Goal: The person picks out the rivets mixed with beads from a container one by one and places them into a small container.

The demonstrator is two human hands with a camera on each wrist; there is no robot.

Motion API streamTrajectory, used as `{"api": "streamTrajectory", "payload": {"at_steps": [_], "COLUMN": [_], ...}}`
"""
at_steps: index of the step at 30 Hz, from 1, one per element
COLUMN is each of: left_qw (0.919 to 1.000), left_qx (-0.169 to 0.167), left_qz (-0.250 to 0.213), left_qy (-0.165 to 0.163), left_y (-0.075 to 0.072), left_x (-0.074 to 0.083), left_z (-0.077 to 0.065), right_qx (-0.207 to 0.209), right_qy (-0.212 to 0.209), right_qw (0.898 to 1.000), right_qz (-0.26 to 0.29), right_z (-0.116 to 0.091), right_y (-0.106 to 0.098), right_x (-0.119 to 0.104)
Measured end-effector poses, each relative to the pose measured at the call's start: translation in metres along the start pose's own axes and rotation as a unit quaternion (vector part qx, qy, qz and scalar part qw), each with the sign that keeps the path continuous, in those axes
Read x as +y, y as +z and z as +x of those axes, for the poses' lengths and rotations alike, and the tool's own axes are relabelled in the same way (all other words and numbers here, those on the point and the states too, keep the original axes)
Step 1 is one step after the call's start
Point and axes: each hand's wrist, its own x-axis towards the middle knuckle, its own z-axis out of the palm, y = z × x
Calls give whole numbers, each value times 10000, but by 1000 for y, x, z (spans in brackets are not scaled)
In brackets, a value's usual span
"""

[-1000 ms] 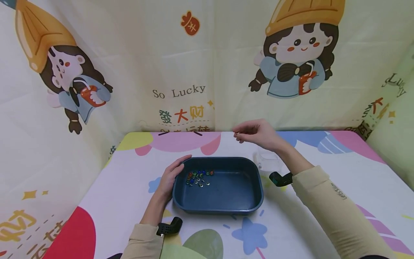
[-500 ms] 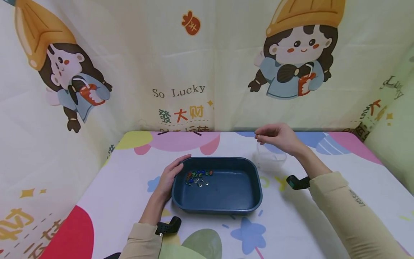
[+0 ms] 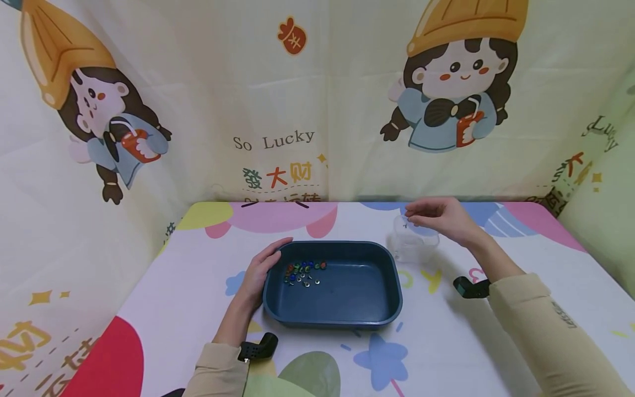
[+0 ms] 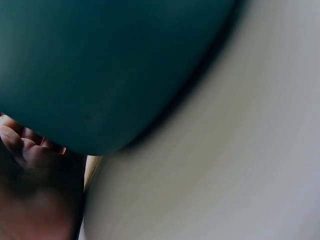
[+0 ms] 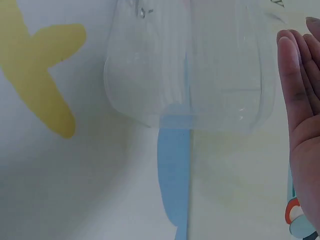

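Note:
My left hand (image 3: 255, 275) holds the left side of a dark blue tray (image 3: 357, 289), thumb at the rim. Inside the tray's left part lie several coloured marbles (image 3: 307, 266) and small silver metal pieces (image 3: 306, 284) with round heads. My right hand (image 3: 441, 218) is over a clear plastic box (image 3: 415, 249), right of the tray's back corner. A tiny dark piece (image 3: 404, 225) shows just below its fingertips, apart from them. In the right wrist view the fingers (image 5: 295, 75) look straight, and a small shiny piece (image 5: 142, 12) shows against the clear box.
A white tablecloth (image 3: 198, 298) with coloured prints covers the table. Behind it hangs a pale cloth (image 3: 347, 110) with cartoon figures, close to the table's back edge. The tray fills much of the left wrist view.
My right hand has moved right and slightly down to the clear box, and the small piece it pinched has left its fingertips. The left hand and tray have stayed put.

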Motion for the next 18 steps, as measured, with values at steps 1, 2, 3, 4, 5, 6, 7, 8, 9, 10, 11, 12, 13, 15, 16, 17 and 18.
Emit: {"api": "streamTrajectory", "payload": {"at_steps": [1, 2, 3, 4, 5, 6, 7, 8, 9, 10, 11, 12, 13, 15, 16, 17, 18], "left_qw": [10000, 10000, 10000, 10000, 10000, 10000, 10000, 10000, 10000, 10000, 10000, 10000, 10000, 10000, 10000, 10000, 10000], "left_qx": [-8, -16, -22, -25, -25, -26, -30, -34, -36, -41, -43, -47, -51, -51, -52, -41, -37], "left_qz": [0, -4, -4, -3, 1, 8, 14, 18, 20, 14, 6, -9, -27, -50, -59, -53, -59], "left_qy": [8, 14, 17, 20, 20, 23, 27, 33, 38, 41, 40, 40, 37, 29, 25, 25, 24], "left_y": [0, 0, 0, 0, -1, -1, -1, -1, -1, -1, -1, -1, -1, 0, 0, 0, 0], "left_x": [0, 0, 0, 0, 0, -1, -1, -1, -1, -1, 0, 0, 0, 0, 0, 0, 0], "left_z": [0, 0, 0, 0, 0, 0, 0, 0, 0, 0, 0, 0, 0, 0, 0, 0, 0], "right_qx": [4, 12, 14, 13, 13, 12, 10, 10, 11, 18, 21, 25, 26, 30, 27, 17, 3], "right_qy": [-2, 11, 21, 30, 40, 44, 34, 25, 9, -16, -35, -51, -70, -87, -102, -107, -123], "right_qw": [10000, 10000, 10000, 10000, 9999, 9999, 10000, 10000, 10000, 10000, 10000, 10000, 10000, 10000, 9999, 9999, 9999], "right_qz": [-16, -51, -83, -90, -98, -97, -81, -58, -37, -23, -9, -1, -3, 0, -15, -20, -19], "right_z": [-1, -1, -2, -2, -2, -2, -2, -2, -2, -2, -2, -2, -3, -3, -3, -3, -3], "right_y": [-1, -2, -2, -2, -2, -2, -2, -2, -2, -2, -1, -1, -1, 0, 1, 2, 2], "right_x": [1, 2, 2, 3, 3, 4, 4, 4, 3, 3, 3, 2, 1, -2, -3, -5, -7]}}
